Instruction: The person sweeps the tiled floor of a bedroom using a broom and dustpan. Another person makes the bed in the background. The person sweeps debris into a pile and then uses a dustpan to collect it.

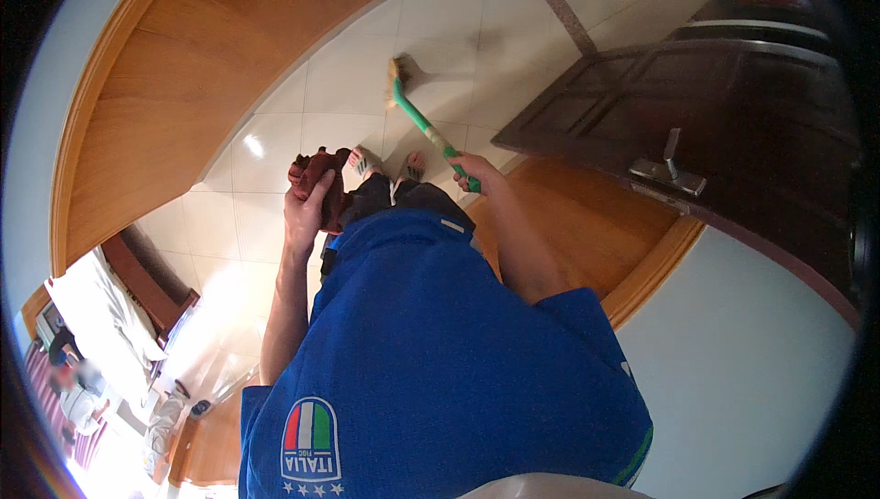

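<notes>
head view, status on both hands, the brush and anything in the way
Left hand gripping reddish-brown cloth. Right hand closed on long-handled green brush; bristle contact with floor unclear. Dark door right of brush, not blocking it.

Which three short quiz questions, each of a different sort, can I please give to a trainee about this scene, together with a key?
1. Which of the person's hands holds the dark red cloth? A) right; B) left; C) both.
2. True or false: the right hand is touching the metal door handle.
3. How many of the person's feet show beyond the shirt?

Key: 1. B, the left hand. 2. False; it grips the green tool. 3. Two.
</notes>
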The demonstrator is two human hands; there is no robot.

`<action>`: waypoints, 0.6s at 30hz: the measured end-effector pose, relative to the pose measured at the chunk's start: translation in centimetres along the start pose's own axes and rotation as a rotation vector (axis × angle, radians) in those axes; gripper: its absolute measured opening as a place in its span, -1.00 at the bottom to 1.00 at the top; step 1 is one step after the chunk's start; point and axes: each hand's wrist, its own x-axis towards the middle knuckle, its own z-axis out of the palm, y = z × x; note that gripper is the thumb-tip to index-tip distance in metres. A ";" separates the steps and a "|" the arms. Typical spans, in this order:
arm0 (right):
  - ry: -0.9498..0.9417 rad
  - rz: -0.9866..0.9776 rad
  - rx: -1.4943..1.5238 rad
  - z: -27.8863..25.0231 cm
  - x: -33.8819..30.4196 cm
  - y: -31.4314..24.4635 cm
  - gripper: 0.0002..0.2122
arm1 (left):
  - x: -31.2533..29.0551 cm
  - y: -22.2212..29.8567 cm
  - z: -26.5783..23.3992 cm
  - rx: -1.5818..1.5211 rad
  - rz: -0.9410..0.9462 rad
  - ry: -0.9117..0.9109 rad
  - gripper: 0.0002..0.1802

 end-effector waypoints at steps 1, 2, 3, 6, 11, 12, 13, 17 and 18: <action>0.000 0.020 0.046 0.0 -0.9 -0.5 -0.66 | 0.6 0.1 -0.5 -0.004 0.001 0.002 -0.57; 0.000 0.037 0.094 -0.1 -1.9 -1.1 -0.64 | 1.2 0.0 -0.9 -0.009 0.004 0.002 -0.57; 0.009 0.020 0.091 0.0 -2.9 -1.3 -0.62 | 1.8 0.6 -1.5 -0.024 -0.041 0.008 -0.57; 0.072 -0.042 0.083 -2.2 -6.6 -1.3 -0.58 | 2.6 2.3 -2.6 -0.089 -0.084 -0.014 -0.58; 0.391 -0.111 0.009 -6.1 -12.9 -2.6 -0.62 | 2.4 4.2 -2.8 -0.088 0.010 0.076 -0.54; 0.410 -0.122 0.012 -8.0 -12.6 -2.6 -0.59 | 2.7 3.7 -3.0 -0.095 0.034 0.081 -0.53; 0.427 -0.134 0.011 -10.2 -11.6 -2.6 -0.57 | 2.9 3.4 -3.0 -0.103 0.058 0.091 -0.52; 0.535 -0.111 0.034 -12.3 -6.1 -4.7 -0.71 | 2.3 4.2 -3.0 -0.122 0.043 0.159 -0.52; 0.558 -0.087 0.045 -13.1 -3.8 -4.8 -0.75 | 2.3 4.4 -2.8 -0.117 0.030 0.173 -0.53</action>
